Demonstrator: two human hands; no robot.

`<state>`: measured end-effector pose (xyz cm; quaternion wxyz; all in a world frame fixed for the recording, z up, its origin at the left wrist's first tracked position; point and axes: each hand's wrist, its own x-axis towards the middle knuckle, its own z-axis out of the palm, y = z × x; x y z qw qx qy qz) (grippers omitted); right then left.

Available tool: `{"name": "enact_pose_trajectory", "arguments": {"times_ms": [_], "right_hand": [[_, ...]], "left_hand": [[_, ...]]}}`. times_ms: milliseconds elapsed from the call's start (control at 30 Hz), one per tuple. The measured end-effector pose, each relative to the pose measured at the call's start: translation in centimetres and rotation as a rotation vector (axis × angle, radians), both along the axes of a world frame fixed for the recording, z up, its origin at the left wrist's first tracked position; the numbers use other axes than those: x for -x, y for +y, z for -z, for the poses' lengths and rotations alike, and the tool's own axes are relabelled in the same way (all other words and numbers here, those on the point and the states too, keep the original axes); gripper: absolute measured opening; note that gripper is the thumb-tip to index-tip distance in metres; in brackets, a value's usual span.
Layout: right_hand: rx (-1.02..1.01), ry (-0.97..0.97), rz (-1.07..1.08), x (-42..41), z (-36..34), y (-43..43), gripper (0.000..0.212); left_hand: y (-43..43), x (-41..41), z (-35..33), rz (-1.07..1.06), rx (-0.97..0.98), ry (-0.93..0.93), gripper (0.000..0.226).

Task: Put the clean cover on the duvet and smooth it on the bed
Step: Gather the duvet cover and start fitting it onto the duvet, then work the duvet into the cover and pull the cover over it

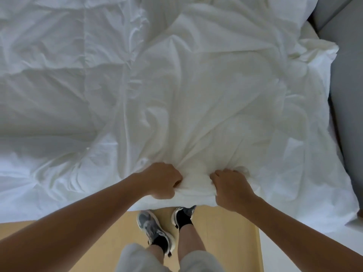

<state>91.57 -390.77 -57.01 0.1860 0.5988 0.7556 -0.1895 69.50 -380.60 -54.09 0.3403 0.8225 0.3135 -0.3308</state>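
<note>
1. Left hand (pixel 161 180) and right hand (pixel 230 188) are both fisted on the near edge of the cover (pixel 196 114), at lower centre of the frame. The cloth is bunched between them, and the hands are close together but not touching.
2. My fingertips are buried in the folds, so I can't tell how much cloth each fist has.
3. Everything is white on white. I can't tell where the cover stops and the sheet (pixel 29 183) starts at lower left.
4. The duvet (pixel 59 65), with quilted stitch lines, lies flat across the upper left. Its left side is cut off by the frame and its right side runs under the cover.
5. I can't tell whether any of the duvet is inside the cover.
6. The cover fans out from my grip towards the upper right, heavily creased. Its far end is out of frame.
7. The bed edge runs just below my hands, and the gripped edge overhangs it.
8. The wood floor (pixel 225 232) is bare around my shoes (pixel 151 226).
9. A grey surface (pixel 345 95) bounds the right edge of the frame.
</note>
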Motion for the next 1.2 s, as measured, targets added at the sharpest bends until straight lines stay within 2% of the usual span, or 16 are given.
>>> {"name": "enact_pose_trajectory", "arguments": {"times_ms": [100,133,167,200,233,267,300,367,400,467,533,600,700,767,933,1200], "right_hand": [[0.365,-0.118,-0.007,1.2,-0.5,-0.4,0.039],[0.472,-0.137,0.009,1.8,-0.9,0.7,0.044],[0.511,-0.098,0.048,2.6,-1.4,2.0,0.051],[0.481,-0.020,0.102,3.6,-2.2,3.4,0.060],[0.369,0.062,0.153,4.6,-2.3,4.6,0.072],[0.237,0.111,0.186,5.5,-2.1,5.4,0.086],[0.160,0.107,0.198,6.3,-1.2,5.6,0.100],[0.206,0.036,0.226,7.5,1.8,5.0,0.118],[0.247,-0.008,0.247,8.0,3.5,4.6,0.122],[0.285,-0.124,0.267,9.0,5.5,4.4,0.128],[0.341,-0.195,0.287,10.4,4.3,5.1,0.131],[0.375,-0.169,0.279,11.9,1.1,5.3,0.119],[0.261,-0.010,0.215,13.2,-5.7,3.6,0.062],[0.119,0.078,0.219,13.9,-11.0,1.9,0.044],[-0.217,0.236,0.095,16.7,-23.5,0.2,0.040],[-0.385,0.474,-0.375,24.1,-38.2,4.4,0.032]], "left_hand": [[-0.6,0.7,1.2,-0.121,0.155,0.101,0.012],[-0.3,0.5,1.4,-0.149,0.121,0.084,0.006],[0.2,0.2,1.6,-0.161,0.015,0.040,0.009],[0.6,0.3,1.8,-0.151,-0.155,-0.002,0.022],[1.2,0.6,1.9,-0.137,-0.334,-0.003,0.037],[1.6,1.4,2.1,-0.154,-0.463,0.026,0.053],[1.7,2.6,2.4,-0.195,-0.505,0.083,0.068],[0.8,5.0,4.0,-0.279,-0.405,0.186,0.091],[0.0,5.6,4.9,-0.298,-0.350,0.219,0.095],[-1.2,5.3,5.9,-0.290,-0.291,0.266,0.097],[-1.9,4.0,4.7,-0.249,-0.219,0.278,0.092],[-2.7,3.7,1.2,-0.274,-0.170,0.180,0.076],[-5.0,6.4,-5.5,-0.485,-0.326,-0.003,0.042],[-6.8,9.1,-10.1,-0.571,-0.424,-0.003,0.036],[-9.7,15.2,-21.6,-0.772,-0.540,0.041,0.045],[-16.5,23.1,-36.3,-1.257,-0.795,0.122,0.048]]}}
